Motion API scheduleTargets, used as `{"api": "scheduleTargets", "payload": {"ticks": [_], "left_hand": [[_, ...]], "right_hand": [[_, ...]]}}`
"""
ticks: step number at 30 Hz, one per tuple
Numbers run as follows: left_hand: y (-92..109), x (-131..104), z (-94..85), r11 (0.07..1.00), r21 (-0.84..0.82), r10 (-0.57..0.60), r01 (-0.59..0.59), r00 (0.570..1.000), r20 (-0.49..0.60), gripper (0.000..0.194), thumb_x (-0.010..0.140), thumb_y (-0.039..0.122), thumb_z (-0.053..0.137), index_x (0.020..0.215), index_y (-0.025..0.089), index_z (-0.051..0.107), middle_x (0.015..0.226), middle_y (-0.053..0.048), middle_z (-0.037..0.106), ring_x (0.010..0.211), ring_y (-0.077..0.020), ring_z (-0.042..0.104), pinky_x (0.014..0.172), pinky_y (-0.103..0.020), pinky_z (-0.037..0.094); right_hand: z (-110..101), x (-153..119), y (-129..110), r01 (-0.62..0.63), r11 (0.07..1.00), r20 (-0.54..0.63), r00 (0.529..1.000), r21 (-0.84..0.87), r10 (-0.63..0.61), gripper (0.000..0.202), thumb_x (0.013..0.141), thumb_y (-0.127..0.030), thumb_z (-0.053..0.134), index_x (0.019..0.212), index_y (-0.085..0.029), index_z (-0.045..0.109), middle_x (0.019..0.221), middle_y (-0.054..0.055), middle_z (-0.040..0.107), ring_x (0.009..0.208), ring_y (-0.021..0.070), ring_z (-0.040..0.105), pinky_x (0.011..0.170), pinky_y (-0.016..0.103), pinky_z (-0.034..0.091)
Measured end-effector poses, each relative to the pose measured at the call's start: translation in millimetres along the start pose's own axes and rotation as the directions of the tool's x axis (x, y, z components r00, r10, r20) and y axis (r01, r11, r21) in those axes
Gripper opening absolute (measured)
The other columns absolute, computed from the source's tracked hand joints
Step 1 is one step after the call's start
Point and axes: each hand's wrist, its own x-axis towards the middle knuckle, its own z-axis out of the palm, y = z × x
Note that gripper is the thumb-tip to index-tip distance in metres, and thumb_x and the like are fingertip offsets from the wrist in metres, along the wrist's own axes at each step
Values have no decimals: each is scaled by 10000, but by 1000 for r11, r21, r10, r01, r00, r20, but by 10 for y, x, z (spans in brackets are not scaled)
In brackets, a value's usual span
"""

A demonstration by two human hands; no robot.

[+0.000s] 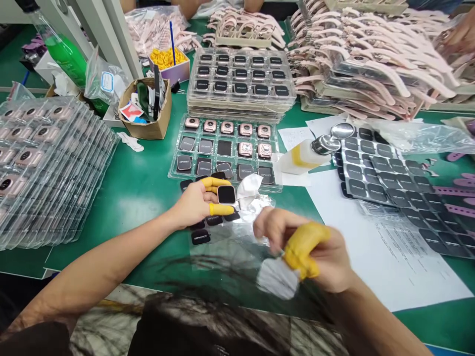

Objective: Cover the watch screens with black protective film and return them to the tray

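My left hand (198, 202), with yellow finger cots on it, grips a square watch case (226, 195) by its edges, dark screen up. Pinched in my right hand (309, 252) is a clear film (278, 278), blurred by motion; yellow cots cover some of these fingers too. A crumpled white cloth (249, 190) lies just right of the watch case. Below my left hand are loose black printed squares (201, 237) on clear plastic. Beyond it, a clear tray (174, 168) holds several pink watch cases (245, 149) and black squares in its compartments.
At left stands a tall stack of filled trays (55, 173). A cardboard box (156, 121) of scraps and a box of yellow finger cots (166, 58) are behind. A pump bottle (304, 157), paper (371, 247) and black-square sheets (389, 173) lie right. Another person's hand (462, 37) is far right.
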Motion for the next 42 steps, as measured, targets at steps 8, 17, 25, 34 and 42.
{"api": "scheduleTargets", "payload": {"ticks": [8, 17, 25, 34, 42], "left_hand": [[-96, -93, 82, 890, 437, 133, -130, 991, 24, 580, 695, 239, 906, 1258, 211, 770, 760, -3, 754, 766, -208, 699, 793, -340, 528], [-54, -91, 94, 826, 549, 130, -130, 991, 40, 587, 707, 286, 884, 1279, 213, 778, 759, -15, 763, 741, -202, 685, 749, -324, 522], [-40, -98, 96, 812, 569, 126, -132, 991, 50, 560, 713, 289, 885, 1260, 219, 784, 793, -17, 794, 772, -213, 719, 776, -331, 532], [-42, -104, 126, 849, 522, 93, -77, 996, -5, 535, 680, 304, 917, 1192, 216, 789, 777, -29, 781, 791, -241, 720, 803, -377, 567], [471, 44, -152, 940, 224, 279, -259, 958, -62, 660, 672, 361, 950, 1278, 244, 716, 1286, -97, 728, 1137, -264, 708, 1050, -451, 556]], "right_hand": [[291, 151, 313, -610, 501, -31, 616, 613, 787, 438, 577, -521, 991, 815, -229, 766, 819, 33, 768, 769, 202, 701, 715, 338, 625], [379, 127, 334, -608, 393, 13, 553, 690, 833, 482, 505, -483, 1031, 812, -228, 762, 789, 11, 757, 740, 185, 698, 668, 295, 630], [396, 95, 363, -618, 432, -1, 572, 657, 820, 488, 548, -532, 1007, 843, -227, 766, 808, 15, 767, 735, 192, 706, 691, 320, 637], [388, 46, 367, -602, 576, -169, 596, 552, 785, 485, 695, -560, 922, 1000, -256, 699, 874, -9, 711, 688, 179, 706, 604, 324, 639], [436, 7, 394, -37, 943, -53, 998, -330, 21, 342, 942, -496, 723, 1229, -311, 714, 985, 81, 725, 798, 277, 687, 646, 449, 622]]}}
